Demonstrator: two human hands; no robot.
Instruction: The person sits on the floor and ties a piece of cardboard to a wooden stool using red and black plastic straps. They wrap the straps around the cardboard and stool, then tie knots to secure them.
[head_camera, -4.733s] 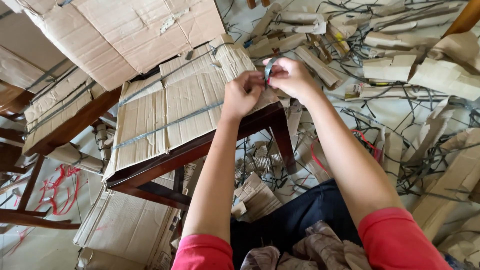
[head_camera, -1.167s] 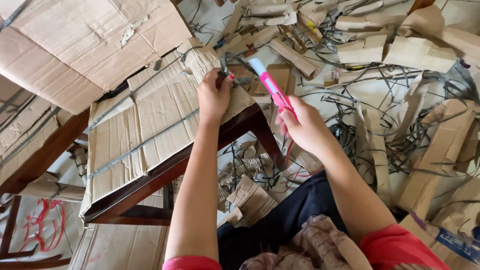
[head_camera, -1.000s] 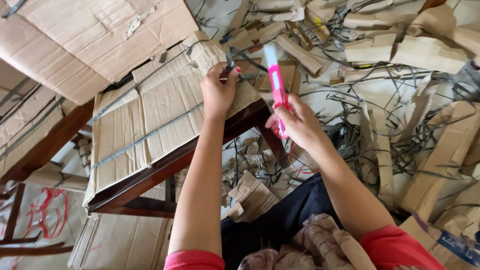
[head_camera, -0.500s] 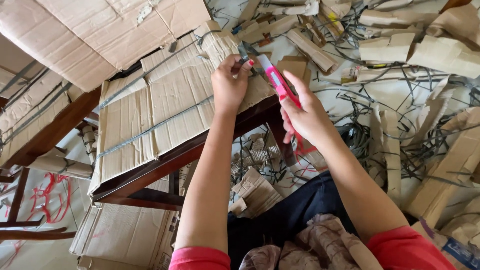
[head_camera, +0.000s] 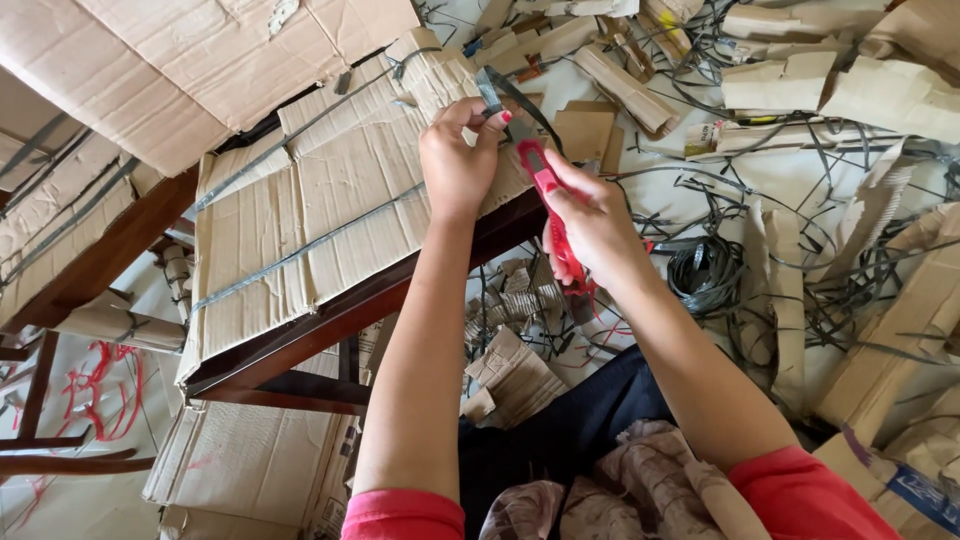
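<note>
Two bare hands worked at the far corner of a flattened stack of brown cardboard sheets (head_camera: 330, 210), which lay bound by thin grey plastic straps on a dark wooden table (head_camera: 300, 345). The left hand (head_camera: 458, 160) was closed in a pinch on the grey plastic strap (head_camera: 492, 95), lifting a loop of it clear of the stack's corner. The right hand (head_camera: 595, 225) was wrapped shut around a red utility knife with a slim plastic body (head_camera: 550, 215), its tip just beside the raised loop; whether blade and strap touched could not be told. The step in hand appeared to be the cutting of that strap, with the loop held taut and the knife brought up to it. The next move would likely call for a short, firm pull of the blade through the strap, away from the pinching fingers, while the left hand kept the tension. Around the table, the pale floor (head_camera: 790, 180) carried loose cardboard scraps and tangled cut straps (head_camera: 760, 270).
</note>
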